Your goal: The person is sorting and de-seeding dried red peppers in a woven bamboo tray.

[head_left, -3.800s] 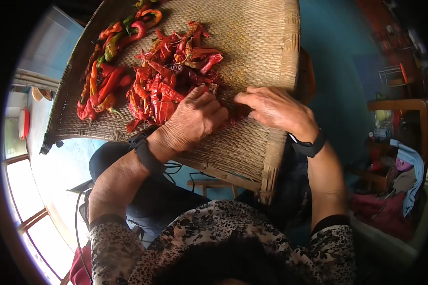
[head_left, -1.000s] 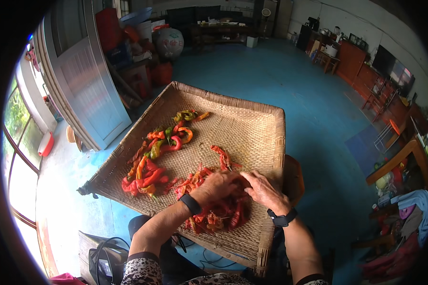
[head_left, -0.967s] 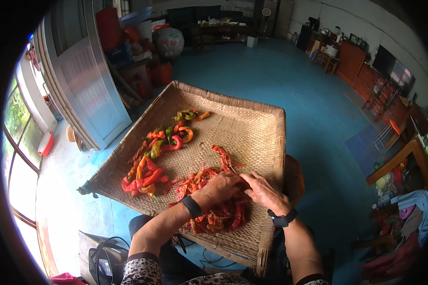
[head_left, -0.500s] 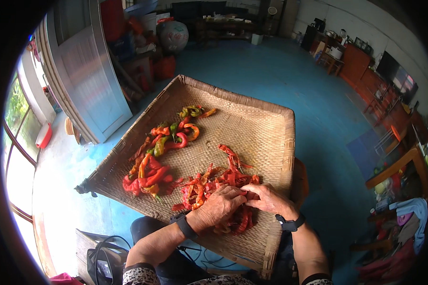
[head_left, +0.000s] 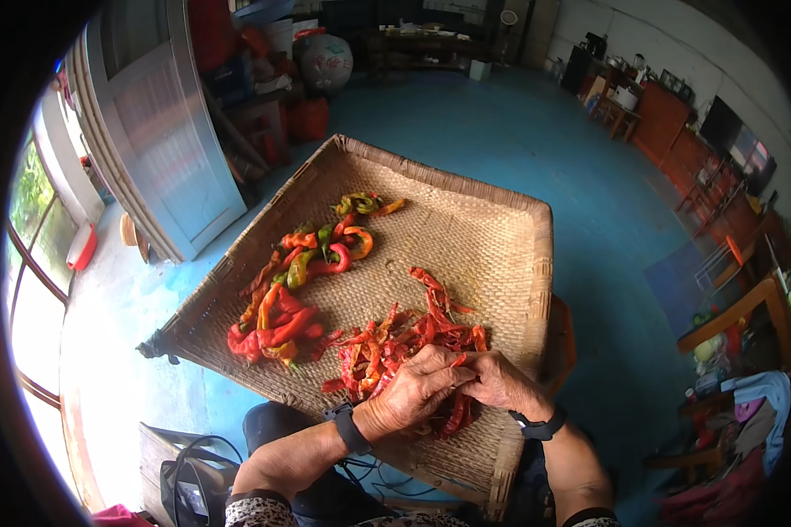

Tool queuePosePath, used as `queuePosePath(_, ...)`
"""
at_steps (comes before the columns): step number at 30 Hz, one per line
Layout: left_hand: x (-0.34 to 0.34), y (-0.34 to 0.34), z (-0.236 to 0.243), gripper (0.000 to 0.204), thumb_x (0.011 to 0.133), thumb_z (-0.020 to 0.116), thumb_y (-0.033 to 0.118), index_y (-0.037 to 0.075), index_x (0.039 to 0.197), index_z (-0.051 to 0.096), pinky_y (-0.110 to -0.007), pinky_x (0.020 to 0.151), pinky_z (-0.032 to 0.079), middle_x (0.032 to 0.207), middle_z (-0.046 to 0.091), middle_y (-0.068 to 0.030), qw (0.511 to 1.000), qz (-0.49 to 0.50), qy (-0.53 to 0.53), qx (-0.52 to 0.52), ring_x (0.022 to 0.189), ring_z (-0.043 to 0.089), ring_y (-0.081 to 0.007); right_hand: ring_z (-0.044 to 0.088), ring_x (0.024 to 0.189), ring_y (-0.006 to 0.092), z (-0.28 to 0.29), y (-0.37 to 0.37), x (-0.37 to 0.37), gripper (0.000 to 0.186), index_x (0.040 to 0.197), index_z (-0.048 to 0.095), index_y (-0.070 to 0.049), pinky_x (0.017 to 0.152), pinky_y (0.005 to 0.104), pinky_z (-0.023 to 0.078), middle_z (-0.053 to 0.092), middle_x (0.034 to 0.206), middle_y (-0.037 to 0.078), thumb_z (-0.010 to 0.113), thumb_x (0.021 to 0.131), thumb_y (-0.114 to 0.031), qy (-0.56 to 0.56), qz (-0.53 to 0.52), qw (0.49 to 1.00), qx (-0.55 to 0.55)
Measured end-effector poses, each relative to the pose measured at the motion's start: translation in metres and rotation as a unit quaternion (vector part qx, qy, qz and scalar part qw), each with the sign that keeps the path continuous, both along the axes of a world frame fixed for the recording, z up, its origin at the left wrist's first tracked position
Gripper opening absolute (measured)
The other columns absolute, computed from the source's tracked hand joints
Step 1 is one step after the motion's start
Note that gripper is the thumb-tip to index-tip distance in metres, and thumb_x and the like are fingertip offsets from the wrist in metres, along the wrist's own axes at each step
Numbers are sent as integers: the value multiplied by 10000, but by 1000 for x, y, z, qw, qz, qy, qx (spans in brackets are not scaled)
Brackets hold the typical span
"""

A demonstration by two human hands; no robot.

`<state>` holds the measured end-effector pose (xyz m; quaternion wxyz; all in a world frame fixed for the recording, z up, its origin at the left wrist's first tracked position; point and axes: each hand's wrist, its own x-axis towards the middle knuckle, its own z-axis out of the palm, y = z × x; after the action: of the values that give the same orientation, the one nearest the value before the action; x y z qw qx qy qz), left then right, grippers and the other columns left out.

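Observation:
A woven bamboo tray (head_left: 488, 224) lies before me with peppers in two groups. Fresh red, orange and green peppers (head_left: 286, 329) curve along its left side; a heap of wrinkled dried red chillies (head_left: 369, 360) lies near the front right. Over that heap my left hand (head_left: 426, 385) and my right hand (head_left: 494, 382) meet, fingers pinched together on a red chilli (head_left: 457, 361). A small red piece shows at the fingertips; the rest is hidden.
An orange seat (head_left: 562, 342) shows under the tray's right side. A sliding door (head_left: 171, 149) and windows (head_left: 39, 255) are at left. Clutter, including blue cloth (head_left: 765, 395) on wooden furniture, lines the right. A black bag (head_left: 189, 483) with cables sits at lower left.
The view has lifted from the tray to include the room. Over the last second my hands have lowered slightly over the heap and closed together, with the red piece now visible at the fingertips.

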<state>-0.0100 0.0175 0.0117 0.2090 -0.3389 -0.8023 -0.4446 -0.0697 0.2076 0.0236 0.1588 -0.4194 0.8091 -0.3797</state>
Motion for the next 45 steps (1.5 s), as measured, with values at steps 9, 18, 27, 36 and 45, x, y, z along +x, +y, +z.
queuePosePath(9,-8,-10,-5,215,832,639,-32,47,1032,653,-323,731,510,949,671,-78,994,86,-40,46,822,626,-234,614,691,352,14,8,3,162,791,603,-20,603,418,479,602,704,162,662,837,-164,104,-64,993,-9)
queuePosePath(18,-11,-8,-6,292,834,621,-49,34,1113,605,-304,666,521,907,655,-99,979,102,-142,104,805,646,-238,611,653,296,5,25,0,141,797,629,1,598,361,476,615,707,132,683,824,-126,88,5,995,38)
queuePosePath(27,-2,-5,-20,469,819,680,221,58,1236,538,-414,965,433,1201,546,-142,978,98,-81,-164,1119,505,-328,446,577,82,18,64,-28,216,786,575,-12,514,281,379,509,621,1,612,911,-183,125,-329,922,-161)
queuePosePath(36,-6,-4,-26,129,786,586,163,116,905,609,-344,795,450,889,575,-45,926,123,15,-356,898,540,-221,625,719,384,-3,125,-58,207,865,624,-19,635,453,473,649,765,189,579,904,-217,215,-457,848,162)
queuePosePath(45,-16,-8,-34,172,766,600,130,120,935,625,-342,749,465,811,584,-14,928,157,46,-335,830,558,-216,638,651,236,7,45,-32,201,1025,635,-19,607,330,499,646,761,143,650,833,-76,177,-250,951,-50)
